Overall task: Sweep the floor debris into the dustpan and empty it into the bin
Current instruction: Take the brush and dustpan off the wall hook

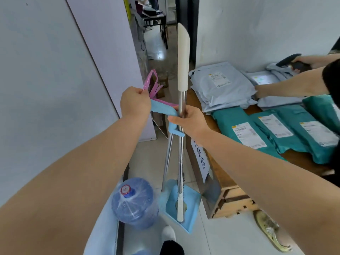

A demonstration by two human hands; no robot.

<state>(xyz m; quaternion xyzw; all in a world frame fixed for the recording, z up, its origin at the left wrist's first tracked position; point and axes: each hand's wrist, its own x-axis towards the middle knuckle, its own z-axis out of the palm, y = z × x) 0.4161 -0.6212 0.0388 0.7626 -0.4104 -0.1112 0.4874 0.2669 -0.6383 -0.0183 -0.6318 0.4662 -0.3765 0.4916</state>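
Observation:
A light blue dustpan (191, 203) stands on the tiled floor, its steel pole rising to a blue handle (161, 108). The broom (182, 57) stands upright inside it, with a steel shaft and a cream grip on top; its head rests in the pan. My right hand (189, 122) is closed around the broom shaft just below the cream grip, beside the blue handle clip. My left hand (135, 103) pinches a pink plastic strip (151, 84) tied at the dustpan handle's end. No bin or debris is visible.
A blue water jug (135, 203) stands on the floor left of the dustpan. A wooden table (230, 181) on the right holds grey and teal parcels (276, 129), where another person's arms (294, 85) work. White wall panels stand left; a corridor runs ahead.

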